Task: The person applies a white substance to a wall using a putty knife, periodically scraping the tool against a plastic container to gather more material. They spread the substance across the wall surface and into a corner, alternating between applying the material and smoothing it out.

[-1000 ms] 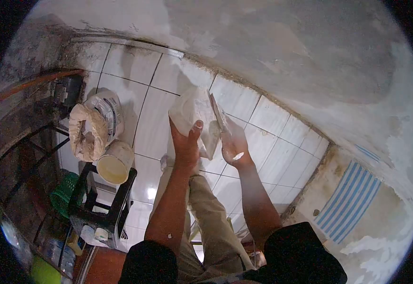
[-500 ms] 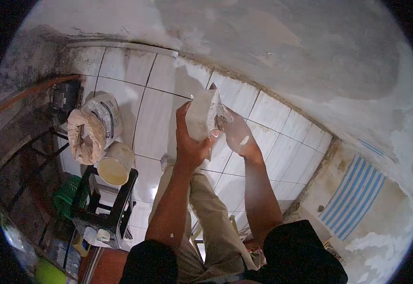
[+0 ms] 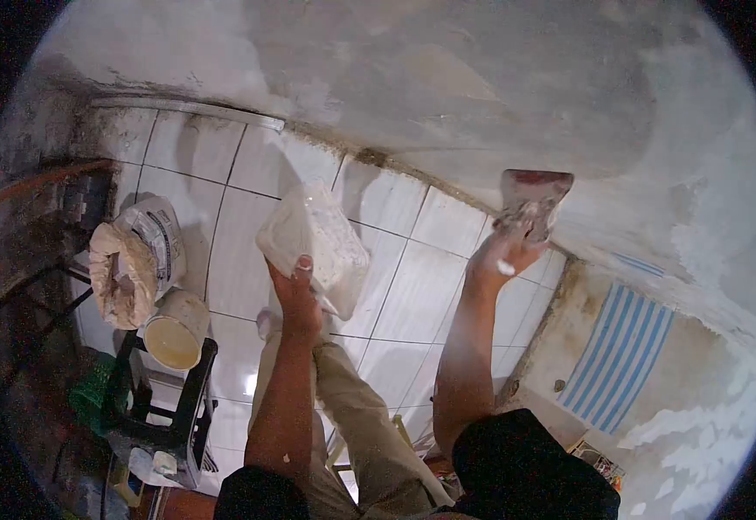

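Note:
My left hand (image 3: 298, 299) grips a whitish plastic tub (image 3: 287, 232) from below, thumb over its near edge. White putty (image 3: 339, 247) coats the tub's inside, and a thin pale tip juts out beside the hand. Out to the right, my right hand (image 3: 512, 251) is wrapped round the handle of a broad putty knife (image 3: 538, 186). The knife's dark reddish blade points up and overlaps the grey plastered wall (image 3: 551, 95) in this view. White smears mark the back of my right hand.
At left, an open paper sack (image 3: 122, 282) stands by a white printed bag (image 3: 161, 234). A bucket (image 3: 174, 334) sits at the black stool (image 3: 126, 381), near a green basket (image 3: 92, 390). White tiles (image 3: 395, 286) cover the floor; a blue-striped cloth (image 3: 616, 355) lies at right.
My hands have moved apart. The right hand with the putty knife has left the tub and swung up and right to the wall; the left has shifted left, tipping the tub's putty-coated inside into view.

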`<state>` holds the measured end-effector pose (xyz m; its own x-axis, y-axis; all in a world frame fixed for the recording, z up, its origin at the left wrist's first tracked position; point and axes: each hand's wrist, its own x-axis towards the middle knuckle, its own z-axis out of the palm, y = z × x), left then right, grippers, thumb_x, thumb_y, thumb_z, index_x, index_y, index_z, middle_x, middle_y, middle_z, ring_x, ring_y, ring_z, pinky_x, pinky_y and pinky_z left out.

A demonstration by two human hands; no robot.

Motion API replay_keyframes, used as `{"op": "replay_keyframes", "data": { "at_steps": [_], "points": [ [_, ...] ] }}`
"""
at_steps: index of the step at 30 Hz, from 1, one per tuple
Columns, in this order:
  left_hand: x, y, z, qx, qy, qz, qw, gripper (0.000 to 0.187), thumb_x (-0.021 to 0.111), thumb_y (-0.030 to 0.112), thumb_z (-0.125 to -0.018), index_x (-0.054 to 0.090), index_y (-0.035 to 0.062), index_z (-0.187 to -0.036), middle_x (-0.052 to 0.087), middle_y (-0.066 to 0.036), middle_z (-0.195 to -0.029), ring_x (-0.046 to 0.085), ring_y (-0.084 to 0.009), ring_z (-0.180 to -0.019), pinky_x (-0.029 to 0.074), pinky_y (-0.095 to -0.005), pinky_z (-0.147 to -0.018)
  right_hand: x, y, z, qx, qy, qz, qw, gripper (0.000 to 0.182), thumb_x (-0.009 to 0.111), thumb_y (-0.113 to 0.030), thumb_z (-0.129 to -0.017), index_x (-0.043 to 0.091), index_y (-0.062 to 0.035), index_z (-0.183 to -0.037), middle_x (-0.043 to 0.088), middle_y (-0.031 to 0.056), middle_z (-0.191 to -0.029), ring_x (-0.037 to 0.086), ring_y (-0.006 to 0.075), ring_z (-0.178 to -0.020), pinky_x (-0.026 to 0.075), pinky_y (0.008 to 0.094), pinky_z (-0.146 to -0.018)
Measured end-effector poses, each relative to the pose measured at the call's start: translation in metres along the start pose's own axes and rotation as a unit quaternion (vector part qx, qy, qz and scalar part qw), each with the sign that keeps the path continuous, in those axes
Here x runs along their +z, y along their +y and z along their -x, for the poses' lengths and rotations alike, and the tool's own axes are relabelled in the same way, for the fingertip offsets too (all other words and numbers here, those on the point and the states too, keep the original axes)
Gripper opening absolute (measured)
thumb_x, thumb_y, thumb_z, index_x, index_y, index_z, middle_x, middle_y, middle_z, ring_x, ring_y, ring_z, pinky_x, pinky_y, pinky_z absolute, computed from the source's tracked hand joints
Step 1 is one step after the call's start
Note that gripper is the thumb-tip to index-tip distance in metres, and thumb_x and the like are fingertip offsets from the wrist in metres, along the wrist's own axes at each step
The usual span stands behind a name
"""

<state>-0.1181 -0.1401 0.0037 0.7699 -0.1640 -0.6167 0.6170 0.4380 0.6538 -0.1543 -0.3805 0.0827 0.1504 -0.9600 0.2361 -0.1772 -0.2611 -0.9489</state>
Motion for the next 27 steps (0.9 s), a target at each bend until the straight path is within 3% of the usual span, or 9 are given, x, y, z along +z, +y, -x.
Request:
{"op": "replay_keyframes", "data": {
  "at_steps": [4,6,7,11,14,20,22,25,27],
  "points": [
    [0.011,0.020,0.008,-0.017,0.007,0.012,1.000,0.081,0.068,0.028,-0.075,0.022,0.0053,-0.137,0.037,-0.011,-0.130,0.038,-0.0263,-0.121,0.031,-0.0395,-0.103,0.017,0.082,-0.024,-0.113,0.051,0.049,0.991,0.030,0.052,-0.009,-0.084,0.051,0.0052,-0.111,0.059,0.0148,-0.097,0.057,0.0264,-0.087,0.046,0.0360,-0.075],
    [0.011,0.025,0.011,-0.018,-0.002,0.021,1.000,0.081,0.068,0.028,-0.074,0.022,0.0065,-0.137,0.037,-0.011,-0.129,0.038,-0.0262,-0.120,0.032,-0.0398,-0.102,0.035,0.082,-0.023,-0.367,0.079,0.331,0.866,0.022,0.045,-0.008,-0.083,0.053,0.0018,-0.101,0.054,0.0136,-0.085,0.053,0.0261,-0.073,0.042,0.0342,-0.065],
    [0.011,0.026,0.010,-0.016,-0.007,0.026,1.000,0.081,0.069,0.028,-0.074,0.022,0.0076,-0.138,0.038,-0.010,-0.129,0.039,-0.0262,-0.120,0.033,-0.0400,-0.102,0.043,0.081,-0.017,-0.341,0.083,0.311,0.883,0.024,0.045,-0.004,-0.075,0.054,0.0019,-0.096,0.053,0.0166,-0.085,0.052,0.0329,-0.075,0.042,0.0374,-0.066],
    [-0.002,0.025,0.003,0.009,-0.023,0.014,1.000,0.081,0.069,0.028,-0.074,0.022,0.0089,-0.138,0.038,-0.010,-0.128,0.039,-0.0265,-0.119,0.034,-0.0403,-0.100,0.075,0.095,0.010,-0.328,0.059,0.317,0.888,0.028,0.048,-0.003,-0.069,0.056,0.0044,-0.095,0.054,0.0172,-0.089,0.053,0.0363,-0.082,0.044,0.0397,-0.070],
    [-0.002,0.030,0.006,-0.042,0.031,0.039,0.998,0.081,0.068,0.028,-0.075,0.021,0.0069,-0.138,0.038,-0.011,-0.128,0.039,-0.0262,-0.119,0.034,-0.0398,-0.101,0.105,0.110,0.025,-0.260,0.114,0.294,0.913,0.043,0.052,-0.001,-0.062,0.056,0.0076,-0.103,0.054,0.0272,-0.108,0.051,0.0449,-0.100,0.043,0.0472,-0.084],
    [-0.009,0.030,0.004,-0.017,0.039,-0.024,0.999,0.072,0.057,0.029,-0.081,0.019,0.0111,-0.140,0.035,-0.014,-0.133,0.037,-0.0332,-0.122,0.036,-0.0485,-0.100,0.147,0.149,0.074,-0.251,0.004,0.211,0.944,0.051,0.054,0.001,-0.059,0.056,0.0070,-0.109,0.052,0.0255,-0.117,0.052,0.0413,-0.104,0.043,0.0429,-0.089],
    [-0.015,0.028,0.005,-0.012,-0.012,0.027,0.999,0.072,0.056,0.031,-0.082,0.019,0.0113,-0.140,0.035,-0.014,-0.133,0.037,-0.0334,-0.122,0.036,-0.0489,-0.100,0.145,0.161,0.089,-0.265,-0.020,0.259,0.928,0.043,0.054,0.002,-0.061,0.058,0.0059,-0.104,0.056,0.0239,-0.106,0.054,0.0409,-0.097,0.045,0.0437,-0.084],
    [-0.010,0.037,0.008,-0.018,0.004,-0.002,1.000,0.071,0.056,0.032,-0.082,0.020,0.0099,-0.139,0.036,-0.015,-0.131,0.037,-0.0335,-0.122,0.035,-0.0493,-0.100,0.135,0.165,0.085,-0.253,-0.232,0.271,0.900,0.031,0.050,0.003,-0.064,0.058,0.0018,-0.095,0.055,0.0232,-0.083,0.052,0.0438,-0.081,0.044,0.0461,-0.075],
    [-0.015,0.032,0.006,-0.041,0.012,0.030,0.999,0.071,0.057,0.034,-0.082,0.021,0.0097,-0.138,0.036,-0.015,-0.131,0.037,-0.0338,-0.122,0.035,-0.0496,-0.101,0.114,0.143,0.071,-0.289,-0.211,0.248,0.900,0.034,0.051,0.004,-0.064,0.058,0.0007,-0.097,0.056,0.0226,-0.087,0.053,0.0425,-0.082,0.044,0.0461,-0.076]
  ]
}}
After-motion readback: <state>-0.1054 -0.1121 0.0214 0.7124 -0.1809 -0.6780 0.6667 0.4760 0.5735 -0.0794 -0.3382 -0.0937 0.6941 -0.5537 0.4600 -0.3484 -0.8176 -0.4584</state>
